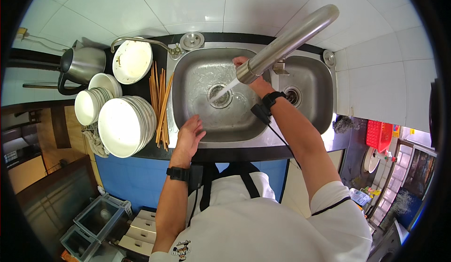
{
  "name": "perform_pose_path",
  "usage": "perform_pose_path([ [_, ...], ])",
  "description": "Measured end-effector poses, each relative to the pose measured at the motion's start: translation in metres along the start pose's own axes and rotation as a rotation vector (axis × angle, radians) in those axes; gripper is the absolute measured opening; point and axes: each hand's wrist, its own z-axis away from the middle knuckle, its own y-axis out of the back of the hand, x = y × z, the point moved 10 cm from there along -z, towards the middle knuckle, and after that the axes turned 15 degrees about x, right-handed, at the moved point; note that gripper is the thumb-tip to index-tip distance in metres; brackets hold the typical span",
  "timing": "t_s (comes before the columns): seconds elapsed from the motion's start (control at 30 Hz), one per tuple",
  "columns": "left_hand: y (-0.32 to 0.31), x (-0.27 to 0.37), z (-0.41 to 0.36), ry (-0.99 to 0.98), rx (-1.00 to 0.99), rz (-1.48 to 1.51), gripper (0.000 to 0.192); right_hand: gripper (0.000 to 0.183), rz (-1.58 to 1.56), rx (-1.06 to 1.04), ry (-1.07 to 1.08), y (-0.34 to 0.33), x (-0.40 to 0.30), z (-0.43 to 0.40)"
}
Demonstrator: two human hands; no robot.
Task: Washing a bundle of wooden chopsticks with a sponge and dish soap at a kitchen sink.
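Water pours from the thick steel faucet (289, 43) into the larger basin (193, 75) of a stainless steel sink and runs over the drain strainer (220, 96). My left hand (191, 133) hovers at the basin's near left rim, empty, fingers apart. Behind the faucet spout, my right hand (241, 61) reaches over the far right part of this basin. The spout covers much of it; its visible fingers look curled, and whether they hold anything is hidden. A dark strap with a small box sits on each wrist.
Left of the sink lie wooden chopsticks (162, 107), a stack of white plates (121, 128), stacked bowls (88, 105), a soiled white dish (132, 63) and an electric kettle (84, 64). A thin brass tap (144, 40) arches over the dish. The smaller basin (313, 85) is on the right.
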Motion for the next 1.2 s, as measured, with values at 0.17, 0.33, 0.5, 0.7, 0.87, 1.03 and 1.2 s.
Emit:
perform_pose_path([
  [0.17,0.012,0.001,0.006,-0.009,-0.077,0.094,0.053,0.016,-0.444,-0.042,0.035,0.012,-0.076,0.005],
  [0.33,0.008,0.023,0.024,-0.091,-0.070,0.047,0.051,0.028,-0.080,-0.109,0.013,0.087,-0.135,0.046],
  [0.5,0.010,0.057,0.046,-0.229,-0.015,0.075,0.036,0.036,-0.717,-0.175,-0.033,0.172,-0.250,0.056],
  [0.7,0.006,0.082,0.063,-0.279,0.006,0.107,0.033,0.040,-0.405,-0.190,0.128,0.171,-0.316,0.037],
  [0.87,0.013,0.084,0.071,-0.296,0.036,0.138,0.035,0.030,-0.403,-0.084,0.207,0.169,-0.323,0.033],
  [1.03,0.009,0.080,0.074,-0.284,0.001,0.145,0.034,0.022,-0.228,0.090,0.210,0.152,-0.332,0.006],
  [1.2,-0.001,0.082,0.077,-0.284,-0.010,0.138,0.034,0.031,-0.334,0.265,0.256,0.153,-0.334,-0.012],
])
